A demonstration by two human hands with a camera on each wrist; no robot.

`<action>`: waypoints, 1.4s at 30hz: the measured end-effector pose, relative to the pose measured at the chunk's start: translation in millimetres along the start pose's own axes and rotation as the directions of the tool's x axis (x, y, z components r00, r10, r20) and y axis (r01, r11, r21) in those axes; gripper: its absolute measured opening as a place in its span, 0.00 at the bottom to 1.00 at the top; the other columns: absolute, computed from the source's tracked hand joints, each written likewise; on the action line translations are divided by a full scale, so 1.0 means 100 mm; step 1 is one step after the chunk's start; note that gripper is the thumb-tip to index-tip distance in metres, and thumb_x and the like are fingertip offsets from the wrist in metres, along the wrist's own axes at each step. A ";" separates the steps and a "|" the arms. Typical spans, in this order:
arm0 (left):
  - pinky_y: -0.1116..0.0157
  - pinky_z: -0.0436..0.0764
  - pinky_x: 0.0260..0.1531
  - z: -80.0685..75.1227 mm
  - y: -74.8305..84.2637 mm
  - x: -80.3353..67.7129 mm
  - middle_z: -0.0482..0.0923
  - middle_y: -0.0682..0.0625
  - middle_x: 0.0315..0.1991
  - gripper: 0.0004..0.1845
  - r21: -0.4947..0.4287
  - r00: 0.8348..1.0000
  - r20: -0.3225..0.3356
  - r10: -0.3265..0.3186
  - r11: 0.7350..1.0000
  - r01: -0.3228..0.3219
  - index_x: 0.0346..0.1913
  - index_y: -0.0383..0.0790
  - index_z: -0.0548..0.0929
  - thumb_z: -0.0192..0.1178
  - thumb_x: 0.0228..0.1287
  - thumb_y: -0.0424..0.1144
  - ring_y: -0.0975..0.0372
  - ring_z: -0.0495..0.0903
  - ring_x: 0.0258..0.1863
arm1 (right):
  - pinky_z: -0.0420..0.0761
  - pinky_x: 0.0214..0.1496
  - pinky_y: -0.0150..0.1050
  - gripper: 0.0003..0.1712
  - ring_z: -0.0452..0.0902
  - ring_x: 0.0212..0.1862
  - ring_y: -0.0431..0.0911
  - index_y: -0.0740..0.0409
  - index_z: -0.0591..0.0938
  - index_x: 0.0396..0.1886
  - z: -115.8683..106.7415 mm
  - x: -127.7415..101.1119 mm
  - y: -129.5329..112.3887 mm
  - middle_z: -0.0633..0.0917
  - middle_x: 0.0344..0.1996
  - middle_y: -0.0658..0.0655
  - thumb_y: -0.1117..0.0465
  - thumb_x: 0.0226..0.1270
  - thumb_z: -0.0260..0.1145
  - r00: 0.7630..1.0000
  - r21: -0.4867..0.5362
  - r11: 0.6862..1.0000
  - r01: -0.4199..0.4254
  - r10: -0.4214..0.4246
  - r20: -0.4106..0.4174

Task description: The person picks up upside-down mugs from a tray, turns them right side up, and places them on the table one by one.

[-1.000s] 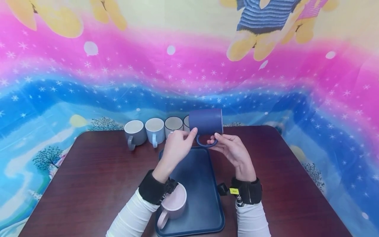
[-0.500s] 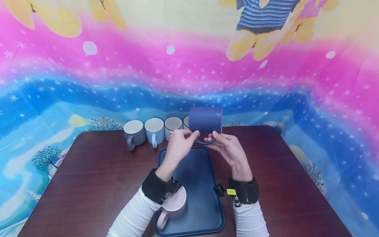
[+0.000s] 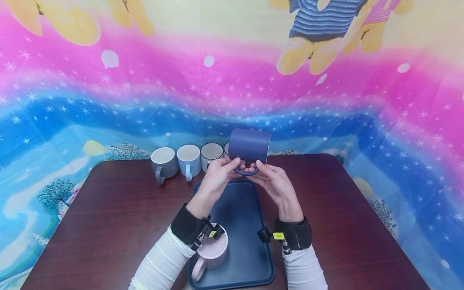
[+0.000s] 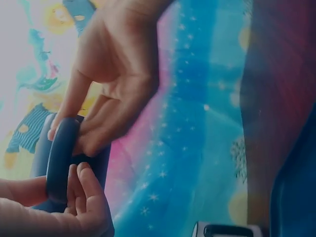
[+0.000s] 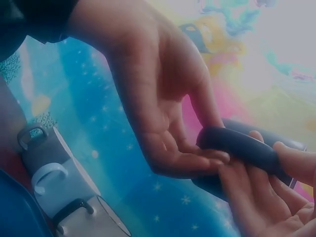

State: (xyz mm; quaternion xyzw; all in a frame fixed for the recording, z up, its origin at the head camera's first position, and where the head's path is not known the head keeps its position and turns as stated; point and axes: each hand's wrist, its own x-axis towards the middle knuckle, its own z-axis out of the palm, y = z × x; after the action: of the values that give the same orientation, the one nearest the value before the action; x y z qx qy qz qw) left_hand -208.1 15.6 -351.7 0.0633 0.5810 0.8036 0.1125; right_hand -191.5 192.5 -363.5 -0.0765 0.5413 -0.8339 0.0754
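A dark blue mug [image 3: 249, 145] is held on its side above the far end of a dark blue tray [image 3: 242, 217], its handle [image 3: 246, 172] pointing down. My left hand [image 3: 232, 166] pinches the left side of the handle with thumb and fingers. My right hand [image 3: 258, 167] pinches the right side of it. In the left wrist view the handle [image 4: 60, 158] sits between my left fingers [image 4: 94, 133] and the right hand's fingertips [image 4: 84, 190]. The right wrist view shows the handle [image 5: 242, 148] across my right fingers [image 5: 197, 160].
A pink mug [image 3: 211, 253] stands on the tray's near left corner, partly under my left wrist. Three pale mugs [image 3: 164, 161] [image 3: 189, 158] [image 3: 211, 152] line the table's far edge, with another behind the blue mug. A dark wooden table [image 3: 119, 209] lies all round; a colourful cloth hangs behind.
The mug has risen slightly and shifted a little left. My left thumb moved from the mug's body to the handle, and both hands drew closer together.
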 end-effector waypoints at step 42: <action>0.62 0.71 0.59 0.03 0.05 -0.01 0.79 0.49 0.26 0.16 -0.487 0.974 0.202 -0.102 0.852 0.191 0.28 0.37 0.81 0.47 0.73 0.35 0.60 0.84 0.36 | 0.72 0.50 0.37 0.22 0.79 0.38 0.38 0.49 0.88 0.31 -0.04 0.06 0.02 0.88 0.29 0.46 0.53 0.75 0.49 0.985 0.104 0.980 -0.168 0.164 0.047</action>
State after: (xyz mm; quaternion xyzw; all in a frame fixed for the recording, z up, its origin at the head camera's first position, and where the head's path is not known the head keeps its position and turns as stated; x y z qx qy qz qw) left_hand -207.1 16.5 -346.0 0.0549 0.3426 0.9079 0.2350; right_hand -197.9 194.1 -367.2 -0.0430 0.4987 -0.8510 0.1590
